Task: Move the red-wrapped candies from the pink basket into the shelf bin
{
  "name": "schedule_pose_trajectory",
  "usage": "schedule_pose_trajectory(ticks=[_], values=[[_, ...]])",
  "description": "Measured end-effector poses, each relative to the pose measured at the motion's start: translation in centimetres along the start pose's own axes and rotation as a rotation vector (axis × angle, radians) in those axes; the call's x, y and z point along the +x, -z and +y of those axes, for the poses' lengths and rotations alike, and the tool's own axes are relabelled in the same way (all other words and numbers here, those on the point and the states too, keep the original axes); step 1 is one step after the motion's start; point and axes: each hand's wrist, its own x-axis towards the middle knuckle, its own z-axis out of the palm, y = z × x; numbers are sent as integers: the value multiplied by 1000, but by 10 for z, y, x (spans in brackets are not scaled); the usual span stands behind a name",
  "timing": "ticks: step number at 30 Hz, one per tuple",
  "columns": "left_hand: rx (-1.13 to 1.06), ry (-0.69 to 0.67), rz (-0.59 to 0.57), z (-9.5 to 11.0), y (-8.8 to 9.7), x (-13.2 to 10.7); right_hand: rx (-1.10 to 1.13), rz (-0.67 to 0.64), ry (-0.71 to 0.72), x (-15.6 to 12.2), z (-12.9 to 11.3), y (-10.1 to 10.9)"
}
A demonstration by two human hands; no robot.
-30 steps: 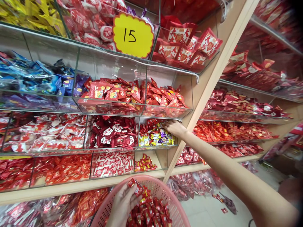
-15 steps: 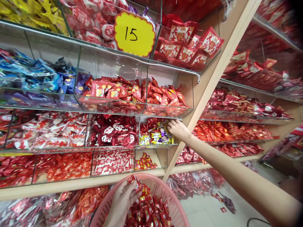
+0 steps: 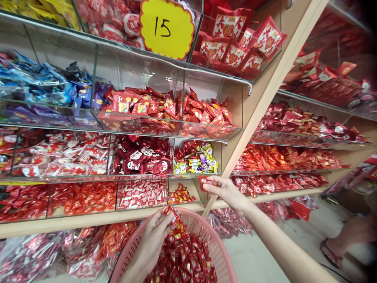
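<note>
My left hand [image 3: 156, 236] is closed on a red-wrapped candy [image 3: 171, 215] above the pink plastic basket [image 3: 219, 239]. Many small red candies [image 3: 187, 257] fill the basket's bottom, with a few yellow-and-red ones near the top of the heap. My right hand [image 3: 225, 190] pinches another small red candy packet [image 3: 206, 181] between thumb and fingers, in front of the wooden shelf post. Just behind it and to the left is a bin of yellow, purple and red candies [image 3: 200, 159]. A lower bin holds a small pile of red-and-yellow candies [image 3: 182, 194].
Clear-fronted shelf bins with dark red packets [image 3: 143, 155], blue packets [image 3: 41, 84] and red packets [image 3: 212, 114] rise ahead. A yellow price sign [image 3: 166, 29] reads 15. The slanting wooden post [image 3: 262, 106] divides the shelves. Bagged candy [image 3: 32, 253] lies below. Another person's foot [image 3: 331, 251] shows at right.
My right hand has drawn back from the yellow-and-purple candy bin, down toward the basket, with a red packet now showing in its fingers. My left hand stays over the basket.
</note>
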Motion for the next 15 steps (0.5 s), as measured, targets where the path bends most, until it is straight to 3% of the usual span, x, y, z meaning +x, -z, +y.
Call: schedule_pose_trajectory(ticks=[2, 5, 11, 15], values=[[24, 26, -56, 7, -6, -6, 259, -64, -152, -12, 16, -19], [63, 60, -162, 17, -15, -14, 469, -153, -279, -25, 34, -43], [164, 112, -246, 18, -18, -21, 544, -349, -343, -36, 47, -66], [186, 157, -305, 6, -9, -19, 579, -365, -370, -41, 52, -73]])
